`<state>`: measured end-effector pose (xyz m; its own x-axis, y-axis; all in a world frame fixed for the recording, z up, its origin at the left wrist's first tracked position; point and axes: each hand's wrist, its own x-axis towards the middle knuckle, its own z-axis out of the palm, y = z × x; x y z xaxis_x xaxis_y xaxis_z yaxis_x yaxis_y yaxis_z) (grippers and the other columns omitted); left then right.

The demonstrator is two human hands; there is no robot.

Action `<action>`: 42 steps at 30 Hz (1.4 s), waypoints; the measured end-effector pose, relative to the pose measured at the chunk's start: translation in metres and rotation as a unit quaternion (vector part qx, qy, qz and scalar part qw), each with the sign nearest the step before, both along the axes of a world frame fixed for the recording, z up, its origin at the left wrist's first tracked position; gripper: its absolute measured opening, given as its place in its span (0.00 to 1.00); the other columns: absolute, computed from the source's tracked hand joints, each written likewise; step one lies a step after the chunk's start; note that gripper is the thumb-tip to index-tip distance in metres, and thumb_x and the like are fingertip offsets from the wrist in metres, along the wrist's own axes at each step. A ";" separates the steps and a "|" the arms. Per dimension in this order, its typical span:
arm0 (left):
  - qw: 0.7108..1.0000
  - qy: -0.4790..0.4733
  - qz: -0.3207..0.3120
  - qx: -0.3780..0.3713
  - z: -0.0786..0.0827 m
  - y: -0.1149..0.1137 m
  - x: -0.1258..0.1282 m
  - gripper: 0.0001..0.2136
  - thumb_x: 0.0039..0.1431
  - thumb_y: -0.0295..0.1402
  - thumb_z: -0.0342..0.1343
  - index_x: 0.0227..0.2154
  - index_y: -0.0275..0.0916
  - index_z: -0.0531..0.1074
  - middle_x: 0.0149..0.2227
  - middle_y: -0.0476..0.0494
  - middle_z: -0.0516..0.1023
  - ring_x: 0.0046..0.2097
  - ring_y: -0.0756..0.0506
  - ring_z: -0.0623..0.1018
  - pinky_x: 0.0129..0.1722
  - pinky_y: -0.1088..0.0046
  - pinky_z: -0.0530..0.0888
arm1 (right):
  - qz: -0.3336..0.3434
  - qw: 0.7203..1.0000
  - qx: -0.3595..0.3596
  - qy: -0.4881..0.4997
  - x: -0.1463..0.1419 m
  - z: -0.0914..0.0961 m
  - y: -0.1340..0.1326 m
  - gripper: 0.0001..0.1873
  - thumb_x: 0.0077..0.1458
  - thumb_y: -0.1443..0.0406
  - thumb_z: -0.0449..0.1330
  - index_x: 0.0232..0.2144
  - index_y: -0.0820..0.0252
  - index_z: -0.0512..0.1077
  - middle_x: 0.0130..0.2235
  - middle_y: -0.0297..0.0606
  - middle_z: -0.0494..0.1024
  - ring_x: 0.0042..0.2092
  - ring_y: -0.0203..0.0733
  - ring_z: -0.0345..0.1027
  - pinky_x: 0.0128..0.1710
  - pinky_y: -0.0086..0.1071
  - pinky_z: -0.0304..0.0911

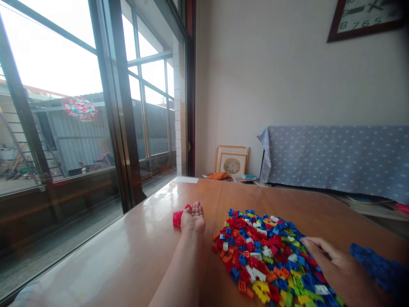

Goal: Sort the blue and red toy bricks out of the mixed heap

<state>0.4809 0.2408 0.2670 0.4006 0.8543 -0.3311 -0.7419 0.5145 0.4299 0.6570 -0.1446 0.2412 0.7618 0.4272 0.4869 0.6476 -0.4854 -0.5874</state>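
My left hand [193, 218] is palm up over the table, fingers stretched out and nothing seen on the palm. Just beside its thumb is a small cluster of red toy bricks [177, 218]; whether the thumb touches it I cannot tell. At the right edge of a wide, mixed heap of toy bricks [255, 251] rests my right hand [338, 266]. Its fingers are loosely bent with a gap between them, and no brick shows in it. Right of that hand lies a group of blue bricks [377, 264], partly dark at the picture's edge.
The glossy brown table [134, 260] runs along a large glass window [64, 106] on the left. A white sheet [186, 180] lies at its far corner. Behind stand framed pictures [232, 162] and something draped with a spotted blue cloth [332, 157]. A clock [367, 19] hangs above.
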 end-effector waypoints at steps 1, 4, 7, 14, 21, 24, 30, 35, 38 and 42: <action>1.000 -0.004 0.001 -0.005 0.000 0.000 0.000 0.17 0.66 0.39 0.57 0.54 0.37 0.70 0.53 0.40 0.74 0.49 0.43 0.77 0.47 0.58 0.78 | 0.000 1.000 0.002 -0.003 -0.001 0.001 0.000 0.22 0.58 0.45 0.55 0.38 0.51 0.80 0.41 0.35 0.85 0.42 0.51 0.80 0.37 0.32 0.73; 1.000 -0.006 0.001 -0.012 0.000 -0.003 -0.001 0.17 0.67 0.39 0.56 0.54 0.37 0.70 0.52 0.40 0.74 0.48 0.43 0.78 0.46 0.60 0.78 | 0.005 1.000 0.004 -0.015 -0.002 0.001 0.000 0.23 0.59 0.45 0.55 0.38 0.51 0.80 0.41 0.35 0.85 0.42 0.51 0.80 0.36 0.32 0.73; 1.000 0.012 -0.006 0.003 0.002 -0.010 0.001 0.17 0.67 0.40 0.56 0.54 0.37 0.70 0.52 0.40 0.74 0.48 0.44 0.78 0.46 0.60 0.78 | 0.009 1.000 0.001 -0.015 0.000 -0.002 -0.001 0.23 0.59 0.45 0.54 0.39 0.52 0.79 0.42 0.36 0.85 0.43 0.51 0.79 0.38 0.33 0.73; 0.981 0.139 -0.074 0.115 0.004 -0.032 0.017 0.13 0.67 0.38 0.51 0.46 0.35 0.73 0.44 0.37 0.80 0.42 0.45 0.81 0.42 0.67 0.77 | 0.011 1.000 0.000 -0.014 0.000 -0.002 -0.003 0.22 0.61 0.46 0.53 0.42 0.50 0.78 0.45 0.34 0.83 0.47 0.49 0.77 0.45 0.34 0.71; 0.877 0.325 -0.149 0.322 -0.001 -0.059 0.025 0.14 0.60 0.43 0.56 0.36 0.36 0.76 0.40 0.36 0.83 0.48 0.39 0.79 0.46 0.66 0.71 | 0.032 0.998 0.022 -0.042 -0.002 0.004 0.002 0.19 0.61 0.48 0.54 0.39 0.50 0.78 0.43 0.34 0.84 0.46 0.48 0.77 0.45 0.33 0.71; 0.825 0.358 -0.183 0.397 -0.003 -0.077 0.028 0.15 0.58 0.46 0.58 0.30 0.38 0.77 0.37 0.38 0.84 0.53 0.35 0.77 0.49 0.67 0.70 | 0.039 0.997 0.028 -0.052 -0.002 0.003 0.005 0.19 0.61 0.48 0.54 0.38 0.50 0.78 0.41 0.34 0.84 0.44 0.48 0.77 0.44 0.33 0.71; 0.780 0.341 -0.238 0.468 -0.003 -0.105 0.032 0.20 0.60 0.52 0.55 0.34 0.39 0.80 0.43 0.39 0.84 0.56 0.34 0.75 0.54 0.65 0.70 | 0.063 0.997 0.023 -0.037 -0.013 0.008 0.010 0.16 0.64 0.51 0.53 0.39 0.50 0.77 0.42 0.34 0.83 0.45 0.47 0.75 0.46 0.34 0.68; 0.780 0.300 -0.256 0.486 -0.003 -0.109 0.034 0.27 0.64 0.57 0.48 0.47 0.38 0.78 0.54 0.37 0.79 0.59 0.37 0.74 0.60 0.63 0.67 | 0.078 0.996 0.035 -0.022 -0.017 0.010 0.012 0.17 0.65 0.50 0.53 0.39 0.51 0.77 0.40 0.35 0.82 0.44 0.47 0.74 0.45 0.34 0.66; 0.781 0.280 -0.268 0.489 -0.003 -0.114 0.036 0.30 0.63 0.59 0.47 0.50 0.38 0.77 0.55 0.36 0.78 0.61 0.37 0.73 0.63 0.60 0.65 | 0.084 0.995 0.041 -0.023 -0.021 0.011 0.014 0.17 0.65 0.51 0.53 0.38 0.52 0.76 0.39 0.36 0.81 0.43 0.46 0.73 0.45 0.35 0.65; 0.771 0.244 -0.309 0.501 0.004 -0.127 0.036 0.34 0.61 0.61 0.49 0.56 0.38 0.73 0.59 0.37 0.75 0.64 0.35 0.69 0.66 0.57 0.61 | 0.089 0.995 0.038 -0.026 -0.027 0.014 0.018 0.17 0.66 0.52 0.52 0.35 0.53 0.75 0.36 0.36 0.79 0.40 0.45 0.71 0.42 0.35 0.65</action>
<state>0.5165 0.1142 0.2709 0.8700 0.4756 0.1299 -0.1115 -0.0667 0.9915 0.6296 -0.1262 0.2556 0.6508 0.5130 0.5597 0.7494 -0.3156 -0.5821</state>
